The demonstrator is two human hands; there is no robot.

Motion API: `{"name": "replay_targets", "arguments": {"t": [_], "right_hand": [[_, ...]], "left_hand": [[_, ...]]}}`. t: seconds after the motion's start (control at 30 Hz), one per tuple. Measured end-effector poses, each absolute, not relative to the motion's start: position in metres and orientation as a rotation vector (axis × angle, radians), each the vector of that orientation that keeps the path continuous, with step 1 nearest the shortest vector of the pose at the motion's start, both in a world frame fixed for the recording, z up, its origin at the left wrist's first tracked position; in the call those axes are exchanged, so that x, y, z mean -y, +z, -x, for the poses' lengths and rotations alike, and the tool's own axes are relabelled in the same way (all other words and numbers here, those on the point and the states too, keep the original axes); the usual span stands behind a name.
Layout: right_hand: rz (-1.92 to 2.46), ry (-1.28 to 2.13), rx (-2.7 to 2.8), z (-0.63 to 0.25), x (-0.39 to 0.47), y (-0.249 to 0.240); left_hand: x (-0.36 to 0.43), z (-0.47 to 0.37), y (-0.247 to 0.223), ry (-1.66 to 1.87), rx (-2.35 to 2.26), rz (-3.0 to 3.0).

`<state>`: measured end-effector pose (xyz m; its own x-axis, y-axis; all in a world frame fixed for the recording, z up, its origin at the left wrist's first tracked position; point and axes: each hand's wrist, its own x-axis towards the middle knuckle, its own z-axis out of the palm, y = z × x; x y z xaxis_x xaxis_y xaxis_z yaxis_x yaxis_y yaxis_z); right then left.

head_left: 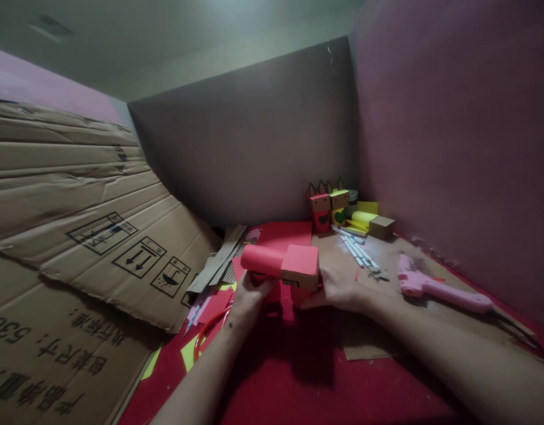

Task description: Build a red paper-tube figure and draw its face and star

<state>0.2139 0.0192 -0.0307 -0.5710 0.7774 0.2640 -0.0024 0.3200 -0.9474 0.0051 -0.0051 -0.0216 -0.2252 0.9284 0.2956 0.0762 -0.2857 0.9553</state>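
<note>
A red paper tube joined to a small cardboard box (300, 261) with a red top is held above the red table. My left hand (251, 292) is closed around the underside of the tube, at its left part. My right hand (336, 288) grips the box from its right side, with the fingertips partly hidden behind it. Beneath and behind the piece lies a sheet of red paper (285, 233). Red-handled scissors (204, 335) appear to lie beside my left forearm, partly covered by it.
Large printed cardboard sheets (90, 236) lean along the left. At right lie a pink glue gun (440, 289) and several white markers (358, 252). Farther back stand a red eared figure (320, 212), a yellow eared figure (338, 206), and a yellow tube with a box (380, 226).
</note>
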Motion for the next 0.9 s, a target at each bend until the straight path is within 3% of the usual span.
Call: {"name": "replay_targets", "arguments": {"t": [0.43,0.9], "right_hand": [[0.824,1.242,1.723,-0.214,-0.022,-0.03],[0.652,1.326,1.606,-0.22,-0.019,-0.018]], "left_hand": [[-0.009,0.008,-0.033,1.49,-1.226,-1.379],[-0.004,-0.002,-0.031,1.37,-1.212,-1.388]]}}
